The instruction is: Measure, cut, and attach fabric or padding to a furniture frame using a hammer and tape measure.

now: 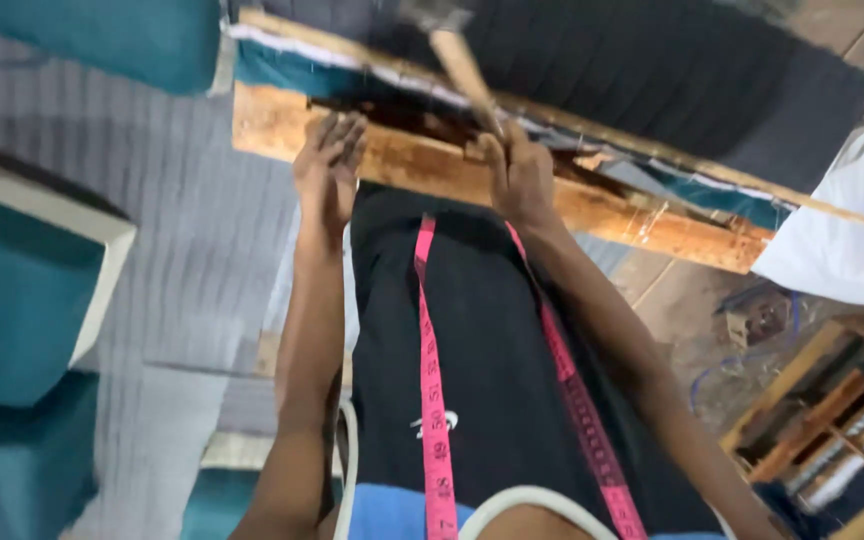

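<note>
Workshop floor below, teal cushions (22, 290) stacked at left, wooden frames (812, 410) at right. Nearest: pink tape measure (435, 400) hanging down over a black garment. Both arms stretched forward. Left hand (330, 165) flat, fingers extended, palm pressed on a wooden rail (422, 165). Right hand (517, 175) fisted around a hammer (462, 65) handle; handle angles up and away, head blurred near top edge. Rail runs diagonally, teal fabric (282, 68) tucked along its far side, dark ribbed fabric (652, 75) beyond. White bag (842, 230) far right.
</note>
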